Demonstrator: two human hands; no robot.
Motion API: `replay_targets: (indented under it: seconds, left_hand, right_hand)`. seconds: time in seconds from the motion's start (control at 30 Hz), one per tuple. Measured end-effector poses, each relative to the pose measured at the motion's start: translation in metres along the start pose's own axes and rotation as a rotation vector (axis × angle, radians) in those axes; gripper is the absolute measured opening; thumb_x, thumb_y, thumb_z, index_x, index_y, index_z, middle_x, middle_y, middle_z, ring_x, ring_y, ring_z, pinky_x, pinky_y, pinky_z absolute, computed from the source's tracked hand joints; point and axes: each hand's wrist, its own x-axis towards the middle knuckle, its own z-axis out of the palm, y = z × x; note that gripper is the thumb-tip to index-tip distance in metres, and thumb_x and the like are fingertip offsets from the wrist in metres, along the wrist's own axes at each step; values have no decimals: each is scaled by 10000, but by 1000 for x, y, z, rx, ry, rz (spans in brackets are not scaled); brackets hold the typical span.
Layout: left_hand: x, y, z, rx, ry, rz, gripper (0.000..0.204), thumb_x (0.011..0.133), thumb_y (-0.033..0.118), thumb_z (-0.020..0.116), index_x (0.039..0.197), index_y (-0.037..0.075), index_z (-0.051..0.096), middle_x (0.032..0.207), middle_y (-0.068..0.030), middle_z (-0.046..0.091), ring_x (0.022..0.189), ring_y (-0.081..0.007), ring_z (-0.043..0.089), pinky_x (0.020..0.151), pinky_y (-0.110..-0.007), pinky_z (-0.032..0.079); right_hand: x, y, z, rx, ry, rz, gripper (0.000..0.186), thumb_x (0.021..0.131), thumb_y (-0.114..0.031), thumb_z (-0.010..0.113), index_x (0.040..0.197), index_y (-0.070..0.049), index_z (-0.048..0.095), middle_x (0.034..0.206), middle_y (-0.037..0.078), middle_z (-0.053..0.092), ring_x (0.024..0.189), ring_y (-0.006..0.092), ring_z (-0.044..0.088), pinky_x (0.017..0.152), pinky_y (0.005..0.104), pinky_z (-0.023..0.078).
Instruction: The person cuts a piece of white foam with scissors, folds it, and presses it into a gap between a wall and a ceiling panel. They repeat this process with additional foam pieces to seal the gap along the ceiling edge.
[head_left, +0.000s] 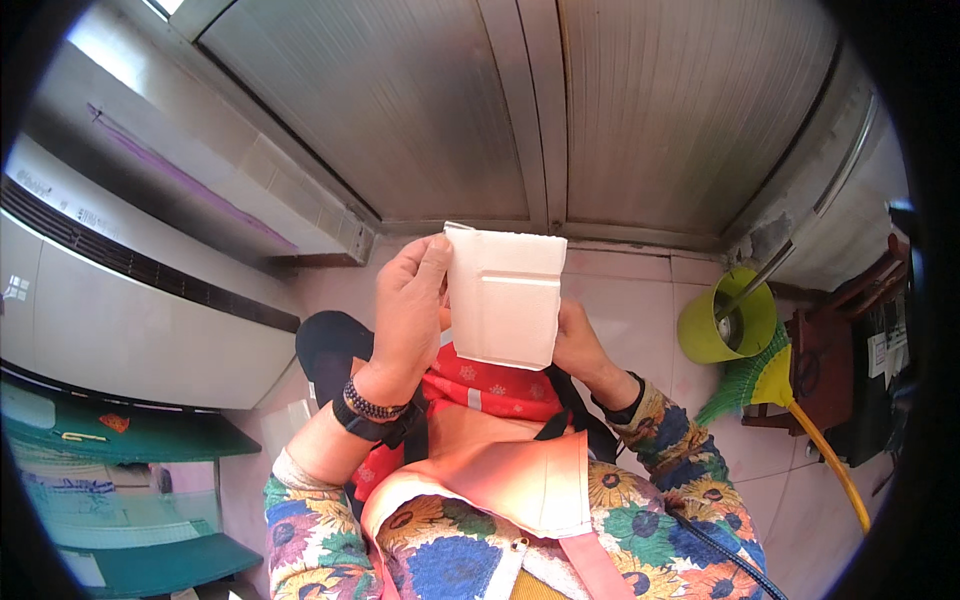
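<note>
A flat white board (505,300), apparently foam, with a ridged outline and a rough top edge, is held up in the middle of the view above my lap. My left hand (410,295) grips its upper left corner, thumb on the front face. My right hand (578,345) holds it at the lower right side, the fingertips partly hidden behind it. Beneath it lie red fabric (488,390) with white snowflakes and a peach apron (530,480) over my lap.
A metal-framed door (680,120) stands ahead. A white appliance (140,330) and green shelves (150,440) are at left. At right are a green bucket (700,330), a yellow-handled broom (830,450) and dark wooden furniture (820,360) on pink tiles (630,300).
</note>
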Motion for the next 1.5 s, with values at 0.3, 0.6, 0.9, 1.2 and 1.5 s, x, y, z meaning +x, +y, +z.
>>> replay_targets:
  seconds: [0.3, 0.6, 0.9, 1.2, 1.5]
  left_hand:
    - [10, -3, -51, -45, 151, 68, 225, 1005, 163, 496, 1007, -35, 603, 921, -72, 657, 793, -128, 634, 743, -255, 528]
    - [2, 5, -142, -161, 411, 198, 218, 978, 126, 522, 1032, -78, 576, 994, -119, 640, 888, -190, 636, 830, -322, 544]
    - [-3, -5, -184, -285, 479, 253, 201, 955, 97, 542, 1060, -75, 527, 945, -105, 611, 820, -164, 616, 803, -313, 547]
    - [19, 39, -238, -75, 631, 419, 177, 979, 122, 532, 1054, -38, 541, 929, -63, 601, 780, -106, 576, 752, -256, 523]
    - [71, 26, -308, 514, 656, 380, 158, 966, 135, 547, 1009, -4, 607, 881, 1, 601, 776, -73, 528, 708, -213, 445]
  right_hand:
    - [9, -4, 11, 313, 185, 353, 213, 957, -189, 595, 1074, -12, 609, 794, -31, 626, 597, -7, 486, 484, 164, 363]
    - [16, 1, 29, 185, 185, 294, 262, 960, -254, 613, 1076, -20, 603, 848, -39, 585, 725, 18, 465, 628, 186, 369]
    - [41, 26, 39, 240, 312, 198, 211, 966, -255, 602, 949, -45, 600, 783, -45, 548, 681, 28, 445, 594, 205, 360]
    - [72, 221, -60, -187, 696, 561, 149, 901, -160, 602, 818, -37, 590, 698, 9, 552, 610, 119, 538, 516, 265, 396]
    - [50, 301, -70, -1175, 119, 624, 309, 848, -191, 656, 994, 76, 602, 897, 234, 668, 840, 377, 665, 705, 442, 528]
